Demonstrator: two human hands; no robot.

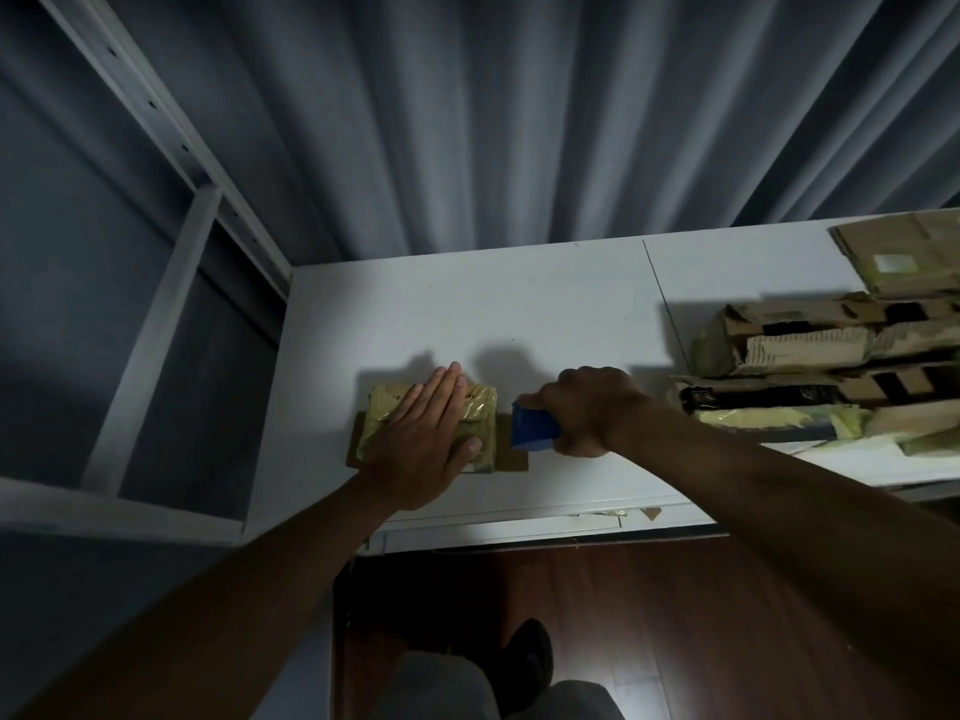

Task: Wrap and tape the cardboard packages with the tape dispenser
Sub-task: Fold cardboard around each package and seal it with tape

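The right hand (589,410) has its grip clamped round the blue tape dispenser (535,428), fingers curled over its top, with the dispenser's lower edge down at the surface (545,304). Just to the left of that grip lies the cardboard package (480,407), flat on the surface and already covered in glossy yellowish tape across its upper face. The left hand (421,433) lies on it with the fingers straight and together, palm pressing down, so this grip is apart and simply pins the package in place. A brown strip of bare cardboard shows at the package's near right corner, between it and the dispenser, and another at its left edge.

The step in hand looks like a taping pass: the dispenser sits at the package's right side, either finishing a strip or about to cut it. Whether tape runs between dispenser and package cannot be told in this dim light.

The next move would call for keeping the package pinned while the dispenser tears the tape, then turning the package to cover the bare edges.

Further right of the dispenser grip, a stack of cardboard packages (810,366) sits well apart on the same surface, some with yellowish tape, some with torn corrugated edges. Behind hangs a grey curtain (519,122); a metal shelf frame (171,252) stands to the left.
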